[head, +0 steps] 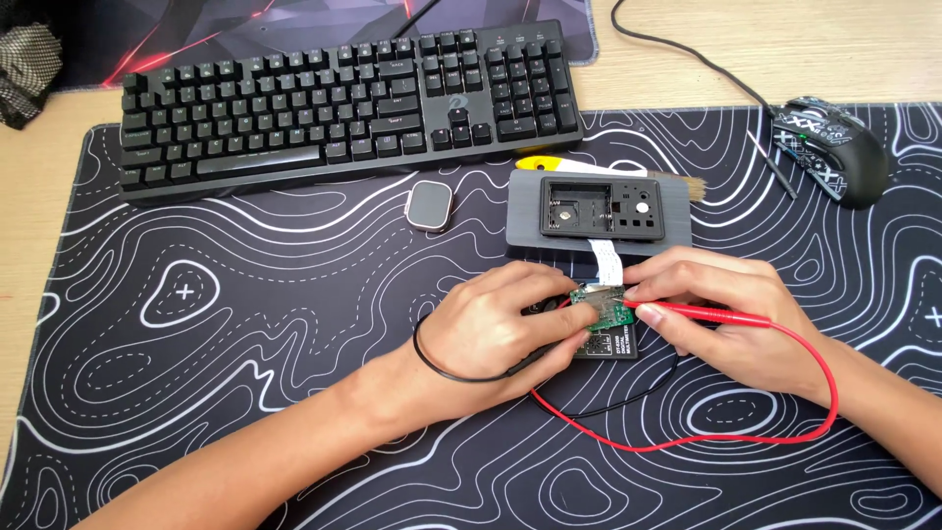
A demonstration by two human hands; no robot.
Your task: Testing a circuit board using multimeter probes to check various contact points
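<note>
- Green and small, the circuit board (601, 311) lay on the black patterned desk mat (245, 324), just in front of the grey plastic housing (601, 209), to which a white ribbon cable (603, 257) joined it.
- Head view: the step in hand looked like probing the board with meter leads. The right hand (726, 314) had its fingers pinched on a red probe (702, 314), tip touching the board's right edge.
- The left hand (500, 329) pressed on the board's left side, fingers curled together; a black lead (471, 376) ran under it, though whether those fingers gripped a black probe could not be told.
- Any next contact would call for a steady tip and a still board, since the pads were tiny.
- The housing, an open shallow tray, held only bare moulded recesses; nothing loose showed inside it.
- Behind the housing sat a black keyboard (343, 103); to its right, a mouse (829, 149); to its left, a small rounded grey pad (429, 205).
</note>
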